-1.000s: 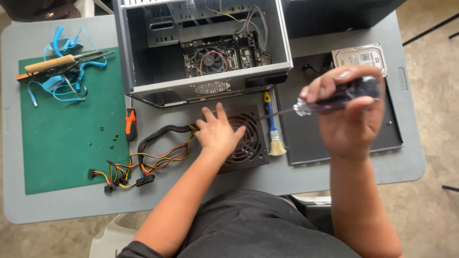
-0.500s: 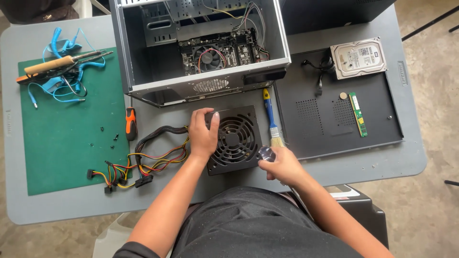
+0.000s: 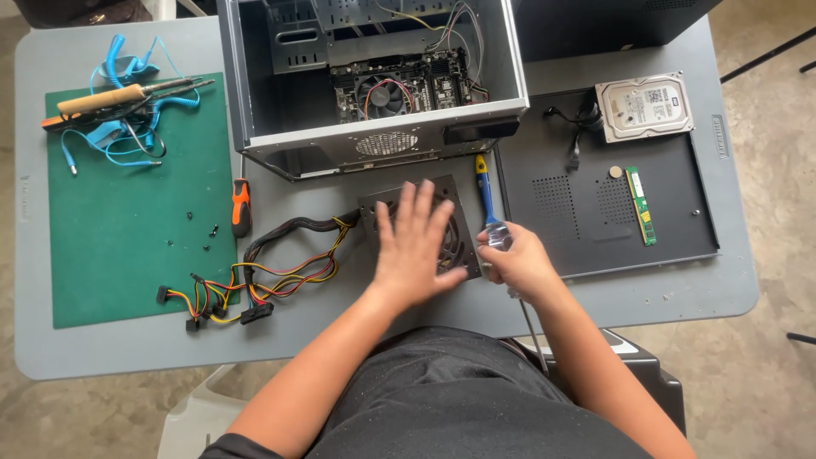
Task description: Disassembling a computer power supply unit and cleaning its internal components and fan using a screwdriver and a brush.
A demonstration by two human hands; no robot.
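Observation:
My left hand (image 3: pixel 414 246) lies flat with fingers spread on top of a dark power supply unit (image 3: pixel 454 223) with a round fan grille, which sits on the grey table. My right hand (image 3: pixel 517 259) is closed around a screwdriver (image 3: pixel 500 235) with a clear handle; its thin shaft runs down toward my lap. The hand is just right of the power supply. A blue-handled brush (image 3: pixel 485 192) lies next to it. A bundle of coloured cables (image 3: pixel 255 285) trails left from the power supply.
An open computer case (image 3: pixel 374 76) with a motherboard stands behind. A black side panel (image 3: pixel 595 212) to the right carries a hard drive (image 3: pixel 643 105), a memory stick (image 3: pixel 637 204) and a coin cell. A green mat (image 3: pixel 127 221) at the left holds small screws, blue cables and tools. An orange screwdriver (image 3: pixel 241 206) lies beside it.
My right hand came down from above the side panel with the screwdriver to the power supply's right edge. My left hand shifted from gripping the unit's left side to lying flat on it.

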